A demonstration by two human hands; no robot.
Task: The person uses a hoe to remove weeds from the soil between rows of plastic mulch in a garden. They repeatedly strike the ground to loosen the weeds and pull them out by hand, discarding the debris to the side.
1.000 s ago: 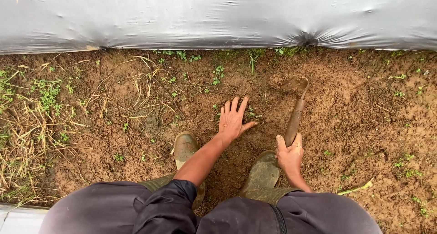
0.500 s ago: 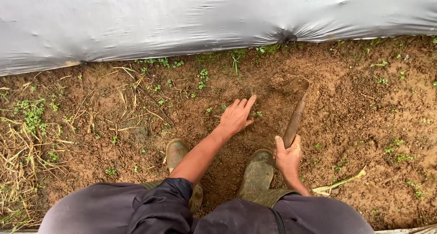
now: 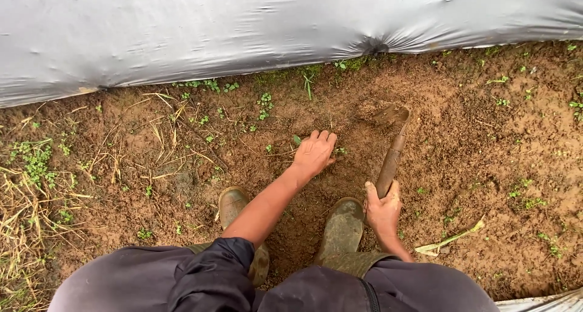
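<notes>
Looking straight down at a patch of wet brown soil running along the edge of a grey plastic sheet. The left hand lies flat on the dirt, fingers close together and pressed down among tiny green weeds, holding nothing. Just right of it, the right hand has its fingers wrapped tight around the wooden handle of a small hoe, whose muddy blade sits in the soil up ahead of those fingers, near the sheet.

Two muddy rubber boots are planted right behind the hands: left boot and right boot, the right one almost touching the right hand. Dry straw is piled well off to the left, and a pale leaf strip lies to the right of the gripping fingers.

The blade is so caked with dirt that its shape is hard to make out, and the dark trousers cut off the boot tops.
</notes>
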